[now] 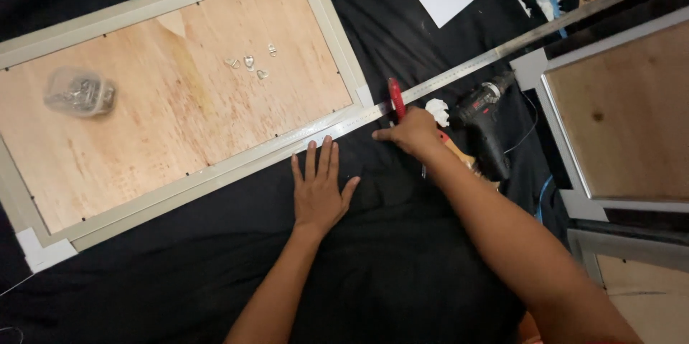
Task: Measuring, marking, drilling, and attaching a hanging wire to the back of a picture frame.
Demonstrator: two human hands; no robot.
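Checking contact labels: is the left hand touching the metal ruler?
Touching. The head view shows the left hand flat on the black cloth, fingertips meeting the ruler's edge.

Your left hand [318,193] lies flat on the black cloth [402,258] beside the long steel ruler [459,71]; your right hand [413,132] grips a red-handled tool [395,98]

A long steel ruler [459,75] is laid diagonally on black cloth, from the frame's near edge up to the far right. A red-handled tool [395,98] is set across the ruler at mid-length, its near end covered by a hand.
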